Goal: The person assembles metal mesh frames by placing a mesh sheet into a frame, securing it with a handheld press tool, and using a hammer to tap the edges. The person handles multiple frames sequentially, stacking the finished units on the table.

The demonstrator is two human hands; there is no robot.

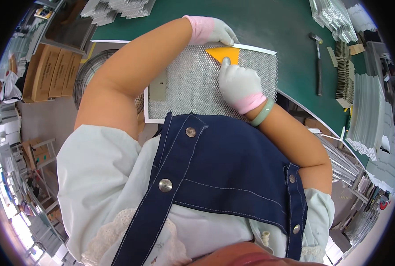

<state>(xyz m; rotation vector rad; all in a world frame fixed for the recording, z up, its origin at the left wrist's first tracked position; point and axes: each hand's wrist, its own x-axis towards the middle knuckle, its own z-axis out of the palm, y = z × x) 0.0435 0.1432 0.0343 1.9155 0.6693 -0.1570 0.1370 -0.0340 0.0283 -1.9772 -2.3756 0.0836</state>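
A silver mesh panel point(193, 84) lies in front of my body, partly over the near edge of the green table. White edging point(147, 106) runs along its left side, and a white strip point(259, 49) lies along its far edge. My left hand point(219, 33), in a white glove with a pink cuff, reaches across to the far edge, its fingers closed on the strip. In my gloved right hand point(239, 84) is a yellow-orange flat scraper point(230, 54), its broad edge close to the strip. A beige metal plate point(158, 90) sits at the panel's left side.
On the green table point(290, 35) a hammer point(318, 64) lies to the right, beside a stack of small metal plates point(344, 80). Mesh stacks point(332, 20) stand at the back. Left are a wire coil point(84, 80), cardboard boxes point(51, 71) and another person point(11, 86).
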